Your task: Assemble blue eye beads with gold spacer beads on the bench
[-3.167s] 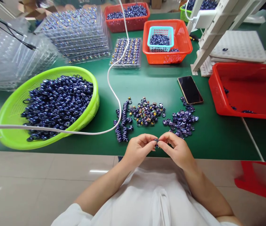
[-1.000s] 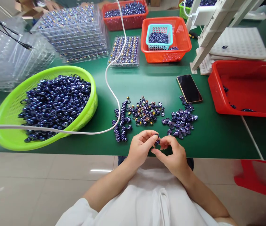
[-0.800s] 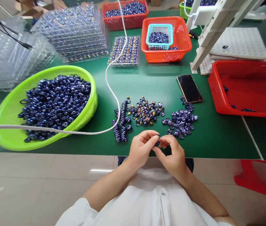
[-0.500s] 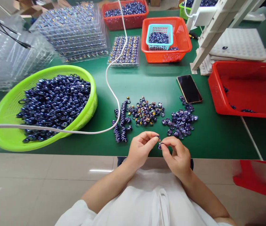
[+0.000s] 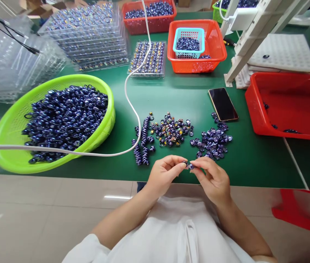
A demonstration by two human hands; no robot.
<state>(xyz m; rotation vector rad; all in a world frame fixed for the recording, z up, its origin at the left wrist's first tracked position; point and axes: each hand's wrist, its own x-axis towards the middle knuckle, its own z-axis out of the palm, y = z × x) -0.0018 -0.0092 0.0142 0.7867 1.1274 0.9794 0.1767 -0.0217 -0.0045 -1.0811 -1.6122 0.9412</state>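
My left hand (image 5: 163, 171) and my right hand (image 5: 212, 178) meet at the near edge of the green table (image 5: 182, 96), fingertips pinched together on a small dark blue bead piece (image 5: 190, 166). Just beyond them lie three small heaps: stacked blue rings (image 5: 143, 142), mixed blue and gold parts (image 5: 171, 130), and flat blue stones (image 5: 212, 140).
A lime green basket (image 5: 12, 160) full of blue pieces sits at the left, with a white cable (image 5: 129, 102) across it. A phone (image 5: 223, 104) lies right of centre. Red bins (image 5: 256, 109), an orange basket (image 5: 212, 44) holding a teal basket (image 5: 189, 44), and clear trays (image 5: 89, 33) stand behind.
Both hands stayed at the table's near edge, working the small piece. The right hand has shifted slightly right and turned, with its fingertips now level with the left hand's.
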